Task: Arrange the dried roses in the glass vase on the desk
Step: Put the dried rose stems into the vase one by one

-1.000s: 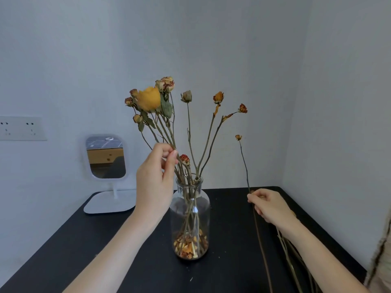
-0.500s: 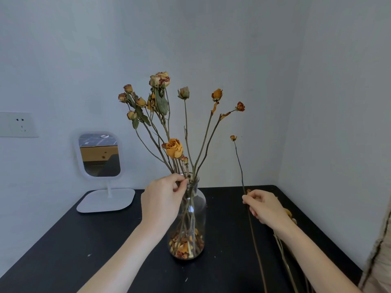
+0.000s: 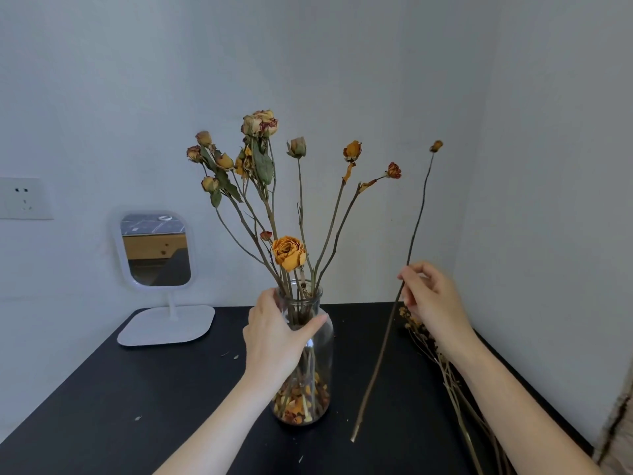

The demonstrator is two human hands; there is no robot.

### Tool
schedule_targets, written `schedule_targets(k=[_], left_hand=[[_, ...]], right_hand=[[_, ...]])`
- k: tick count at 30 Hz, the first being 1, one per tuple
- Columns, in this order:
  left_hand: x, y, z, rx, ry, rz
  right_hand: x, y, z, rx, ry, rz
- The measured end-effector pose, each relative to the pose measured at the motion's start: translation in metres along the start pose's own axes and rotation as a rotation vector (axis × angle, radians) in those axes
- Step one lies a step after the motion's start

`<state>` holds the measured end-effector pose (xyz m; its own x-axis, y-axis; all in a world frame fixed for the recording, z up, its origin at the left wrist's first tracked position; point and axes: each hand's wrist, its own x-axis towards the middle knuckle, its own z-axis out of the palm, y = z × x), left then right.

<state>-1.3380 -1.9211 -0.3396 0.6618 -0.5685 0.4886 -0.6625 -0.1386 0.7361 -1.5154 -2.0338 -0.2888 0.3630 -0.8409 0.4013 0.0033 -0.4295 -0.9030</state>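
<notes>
Clear glossy glass vase (image 3: 318,341) (dry papery roses (image 3: 288,252)) on matt black desk (image 3: 137,389).

Gripping the glass vase (image 3: 324,351) at the neck with the left hand (image 3: 274,334), thumb across the front, and pinching a rose stem (image 3: 419,214) in the right hand (image 3: 433,301) (fingers curled, raised a little higher), with both forearms stretched forward.

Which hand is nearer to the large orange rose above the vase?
Left. The left hand grips the vase neck just below the orange rose; the right hand is farther right, pinching a separate long stem.
</notes>
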Motion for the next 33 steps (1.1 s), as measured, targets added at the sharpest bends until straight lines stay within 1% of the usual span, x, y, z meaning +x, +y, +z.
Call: schedule_targets(k=[4, 10, 13, 18, 20, 22, 25, 29, 33], left_hand=[[0.008, -0.001, 0.004, -0.053, -0.021, 0.003], [0.017, -0.009, -0.009, -0.189, -0.147, 0.016], [0.02, -0.014, -0.014, -0.203, -0.186, -0.004], [0.024, -0.019, -0.015, -0.207, -0.294, -0.032], [0.024, -0.019, -0.014, -0.16, -0.26, -0.004], [0.022, -0.018, -0.013, -0.108, -0.184, 0.032], [0.024, -0.018, -0.014, -0.149, -0.136, 0.025], [0.026, -0.023, -0.017, -0.189, -0.173, 0.004], [0.027, -0.03, -0.019, -0.242, -0.251, -0.035]], right_hand=[[0.001, -0.014, 0.002, 0.066, 0.055, -0.064], [0.001, -0.029, 0.002, 0.16, 0.162, -0.132], [0.002, -0.038, 0.002, 0.212, 0.217, -0.178], [0.005, -0.053, 0.002, 0.289, 0.283, -0.268], [0.007, -0.058, 0.001, 0.3, 0.305, -0.314], [0.008, -0.062, 0.0, 0.296, 0.322, -0.356], [0.011, -0.065, -0.002, 0.278, 0.364, -0.376], [0.013, -0.068, -0.005, 0.271, 0.42, -0.381], [0.013, -0.07, -0.003, 0.267, 0.431, -0.389]])
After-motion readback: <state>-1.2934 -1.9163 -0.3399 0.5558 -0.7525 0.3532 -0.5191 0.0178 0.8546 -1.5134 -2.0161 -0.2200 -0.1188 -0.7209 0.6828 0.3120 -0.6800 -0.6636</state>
